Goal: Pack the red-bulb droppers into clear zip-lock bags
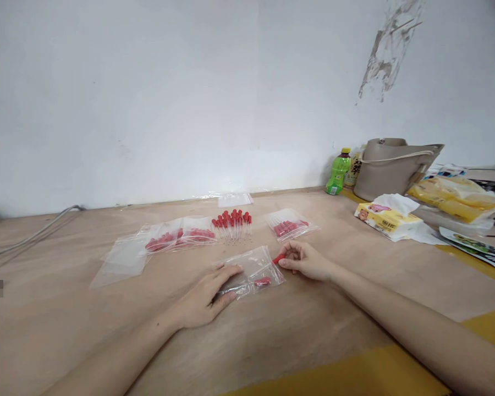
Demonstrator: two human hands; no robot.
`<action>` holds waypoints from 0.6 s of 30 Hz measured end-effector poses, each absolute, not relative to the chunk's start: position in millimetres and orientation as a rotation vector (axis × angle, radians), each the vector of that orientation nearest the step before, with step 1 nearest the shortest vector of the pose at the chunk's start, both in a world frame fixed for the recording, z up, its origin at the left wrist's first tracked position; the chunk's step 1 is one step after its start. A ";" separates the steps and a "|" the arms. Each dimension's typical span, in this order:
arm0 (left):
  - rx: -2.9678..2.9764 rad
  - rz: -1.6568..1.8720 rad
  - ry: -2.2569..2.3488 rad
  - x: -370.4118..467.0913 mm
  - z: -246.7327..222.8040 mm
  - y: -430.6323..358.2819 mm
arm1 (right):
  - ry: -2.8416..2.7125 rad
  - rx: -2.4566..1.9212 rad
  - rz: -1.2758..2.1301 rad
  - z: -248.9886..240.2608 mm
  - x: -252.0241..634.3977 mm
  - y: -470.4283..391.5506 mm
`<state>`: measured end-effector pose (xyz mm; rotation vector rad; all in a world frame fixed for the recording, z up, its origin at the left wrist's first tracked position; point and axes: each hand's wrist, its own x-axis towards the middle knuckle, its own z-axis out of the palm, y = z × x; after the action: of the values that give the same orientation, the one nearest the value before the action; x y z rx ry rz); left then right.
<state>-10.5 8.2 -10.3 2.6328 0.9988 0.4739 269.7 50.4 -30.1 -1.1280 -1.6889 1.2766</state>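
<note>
A clear zip bag (247,272) lies flat in front of me, with a red dropper bulb (263,281) showing inside. My left hand (208,297) rests on the bag's left end, thumb and fingers spread apart. At the bag's right edge, my right hand (305,260) pinches a dropper by its red bulb (279,258). The dropper's tube cannot be made out clearly. Beyond the bag stretches a group of loose glass droppers (233,220) with red bulbs, tips toward me.
Filled bags of droppers (181,235) lie at left beside flat clear bags (121,261). Another filled bag (291,224) is behind my right hand. A tissue pack (385,217), green bottle (338,171) and grey-brown bag (390,168) stand right. A cable (37,236) runs left.
</note>
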 end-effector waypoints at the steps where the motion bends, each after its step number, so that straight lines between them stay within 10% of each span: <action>1: 2.636 0.478 0.994 -10.4 -10.1 8.3 | -1.752 -1.138 1.197 -31.0 269.7 51.8; 18: 2.642 0.481 0.987 -8.0 -6.8 7.2 | -1.879 -1.113 1.040 -30.2 251.6 51.6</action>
<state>-8.0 7.2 -6.8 2.6418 0.9867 0.4815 251.6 51.6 -30.2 -1.1131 -1.8790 1.0404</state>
